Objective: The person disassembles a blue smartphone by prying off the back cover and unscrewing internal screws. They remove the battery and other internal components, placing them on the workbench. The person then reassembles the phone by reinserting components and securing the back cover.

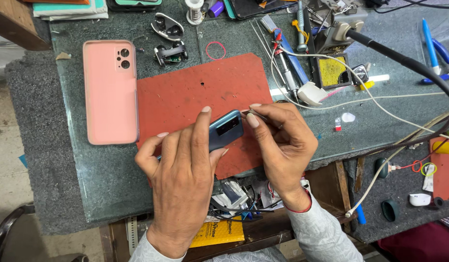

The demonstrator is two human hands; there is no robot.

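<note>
The left hand (183,167) is clamped around one blue-grey phone (226,130), index finger along its top edge and thumb under its lower side, holding it just above the single red work mat (185,94). The right hand (282,140) has thumb and forefinger pinched together on one thin metal tool (249,112) whose tip touches the phone's upper corner. Around them on the glass bench top (88,170) lie one pink phone case (111,92) left of the mat, one red rubber ring (215,50) above it, and two blue pens (435,46) far right.
</note>
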